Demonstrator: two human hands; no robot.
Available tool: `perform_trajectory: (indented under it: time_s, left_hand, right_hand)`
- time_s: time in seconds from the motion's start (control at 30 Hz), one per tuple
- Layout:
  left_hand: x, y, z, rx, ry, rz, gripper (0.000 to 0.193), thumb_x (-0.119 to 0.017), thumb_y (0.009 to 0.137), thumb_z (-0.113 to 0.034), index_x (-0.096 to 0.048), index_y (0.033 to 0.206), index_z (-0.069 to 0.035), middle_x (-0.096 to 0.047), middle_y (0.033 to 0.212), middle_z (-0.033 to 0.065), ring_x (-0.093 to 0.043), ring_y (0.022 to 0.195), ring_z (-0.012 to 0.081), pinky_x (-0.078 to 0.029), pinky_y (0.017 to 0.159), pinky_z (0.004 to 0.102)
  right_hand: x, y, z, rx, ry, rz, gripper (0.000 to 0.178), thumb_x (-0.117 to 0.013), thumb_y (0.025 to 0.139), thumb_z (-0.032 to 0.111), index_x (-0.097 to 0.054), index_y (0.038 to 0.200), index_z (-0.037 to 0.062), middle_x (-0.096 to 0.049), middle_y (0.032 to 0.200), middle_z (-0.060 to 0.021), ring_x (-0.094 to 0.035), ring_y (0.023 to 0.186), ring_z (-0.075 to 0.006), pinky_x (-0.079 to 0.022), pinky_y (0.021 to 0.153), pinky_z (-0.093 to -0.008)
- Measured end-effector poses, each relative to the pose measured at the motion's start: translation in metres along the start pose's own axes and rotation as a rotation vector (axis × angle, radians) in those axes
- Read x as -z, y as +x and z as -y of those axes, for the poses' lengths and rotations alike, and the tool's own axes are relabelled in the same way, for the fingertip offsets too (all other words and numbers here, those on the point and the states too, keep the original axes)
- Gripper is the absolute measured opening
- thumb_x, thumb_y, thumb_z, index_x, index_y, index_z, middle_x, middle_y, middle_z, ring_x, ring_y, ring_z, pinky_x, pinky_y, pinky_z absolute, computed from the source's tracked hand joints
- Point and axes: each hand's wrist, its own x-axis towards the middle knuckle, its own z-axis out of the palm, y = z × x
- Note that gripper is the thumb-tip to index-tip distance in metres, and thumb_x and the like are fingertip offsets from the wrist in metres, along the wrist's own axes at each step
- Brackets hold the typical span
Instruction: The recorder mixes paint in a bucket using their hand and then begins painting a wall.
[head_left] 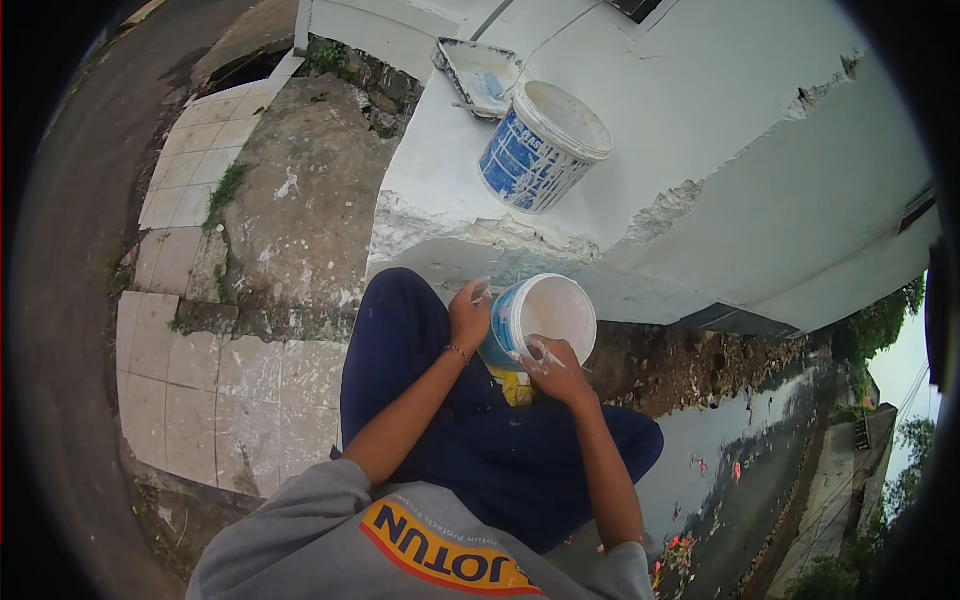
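A white and blue paint bucket (503, 305) tilts in front of me over my crossed legs, its open mouth facing right. Its inside is whitish, and a yellow patch (513, 386) shows beneath it. My right hand (560, 370), smeared with white, is closed on the near rim. At the bucket's left side my left hand (468, 318) is curled against it, with white on the fingertips; part of its grip is hidden. On the white ledge ahead stands a second blue and white paint bucket (535, 150), streaked with paint. Behind it lies a paint tray (478, 80).
The white ledge (430, 165) has a broken, crumbling edge close to the held bucket. Tiled paving (250, 385) and rough concrete lie to my left, with a road (75, 250) beyond. Down on the right runs a water channel (720, 450) with floating litter.
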Motion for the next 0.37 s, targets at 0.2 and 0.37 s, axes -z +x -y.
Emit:
perform_trajectory:
  time_s: [0.2,0.37]
  left_hand:
    - [0.019,-0.028,-0.106,-0.233,0.056,0.218,0.019,-0.064,0.085,-0.007,-0.068,0.102,0.000,-0.070,0.103,0.0159,-0.069,0.092,0.0225,-0.053,0.077,0.0321]
    - [0.050,-0.002,-0.206,-0.238,0.214,0.529,0.012,-0.065,0.090,-0.008,-0.072,0.099,-0.005,-0.071,0.087,0.0077,-0.069,0.082,0.0158,-0.055,0.071,0.0268]
  right_hand:
    - [0.046,0.008,-0.006,-0.083,-0.501,0.415,0.032,-0.071,0.081,0.034,-0.066,0.101,0.0092,-0.065,0.109,-0.0127,-0.058,0.108,-0.0309,-0.048,0.090,-0.0418]
    - [0.119,0.047,0.074,-0.168,-0.710,0.574,0.048,-0.074,0.080,0.047,-0.064,0.110,0.0104,-0.064,0.115,-0.0150,-0.056,0.117,-0.0287,-0.047,0.093,-0.0394]
